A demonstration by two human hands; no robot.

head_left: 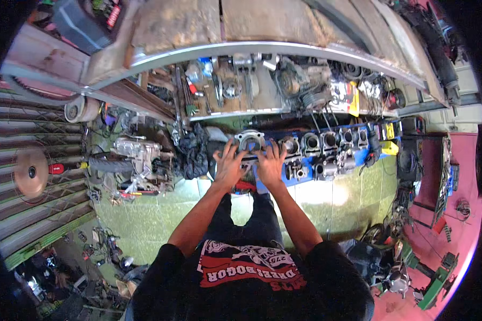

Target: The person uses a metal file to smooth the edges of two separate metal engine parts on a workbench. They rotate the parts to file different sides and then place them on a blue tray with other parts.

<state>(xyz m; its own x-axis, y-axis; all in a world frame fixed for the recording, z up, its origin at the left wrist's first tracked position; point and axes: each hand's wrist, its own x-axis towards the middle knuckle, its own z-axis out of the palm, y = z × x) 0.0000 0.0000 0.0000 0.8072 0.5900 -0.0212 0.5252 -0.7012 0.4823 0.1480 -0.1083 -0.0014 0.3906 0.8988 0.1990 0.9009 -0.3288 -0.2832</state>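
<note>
A grey metal engine cylinder block (250, 137) with a round bore and bolt lugs stands in front of me at the left end of a row of similar parts. My left hand (229, 165) grips its left side, with the fingers bent over the edge. On the opposite side my right hand (270, 163) closes on it, the fingertips reaching its upper edge. Both thumbs point inward near the front of the part. The undersides of my fingers and the lower part of the block are hidden.
Several cylinder blocks (328, 140) stand on a blue mat (307, 181) to the right. Dark crumpled plastic (194, 152) and an engine casing (136, 155) lie to the left. Beyond is a low shelf of tools and parts, beneath a wooden bench (262, 24). A fan (32, 171) stands far left.
</note>
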